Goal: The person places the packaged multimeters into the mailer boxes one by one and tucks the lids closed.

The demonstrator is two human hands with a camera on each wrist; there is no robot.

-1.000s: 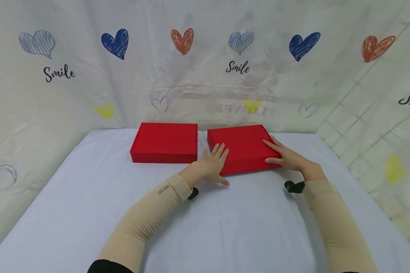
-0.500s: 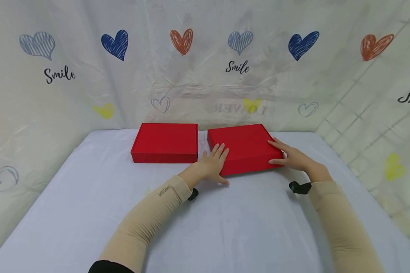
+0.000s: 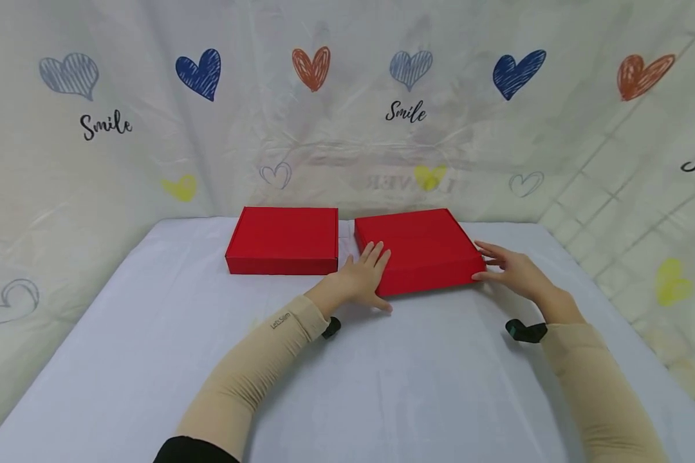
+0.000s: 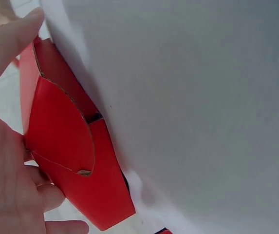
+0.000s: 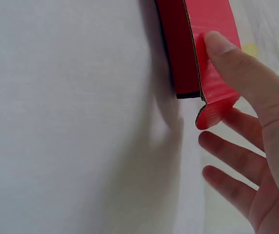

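My left hand [image 3: 356, 280] lies with spread, straight fingers over the near left corner of the right-hand red cardboard box [image 3: 419, 241]. In the left wrist view, a rounded side flap [image 4: 64, 129] of its lid stands outside the box wall by the palm. At the near right corner, my right hand [image 3: 512, 273] pinches the lid's edge. Its thumb [image 5: 222, 44] presses on the lid's front flap [image 5: 217, 78], with the index finger behind the corner tab [image 5: 212, 114] and the other fingers apart from the box. The lid's front flap sits slightly out from the box.
A second red cardboard box [image 3: 284, 238], closed, sits just left of the first. Both rest toward the back of a table with a white cloth [image 3: 417, 379]. A pale curtain [image 3: 347, 128] printed with hearts hangs behind. Dark wrist cameras [image 3: 526, 331] stick out under the sleeves.
My right hand has slid right and toward me, from the box's top to its near right corner. The left hand has stayed in place on the left corner.
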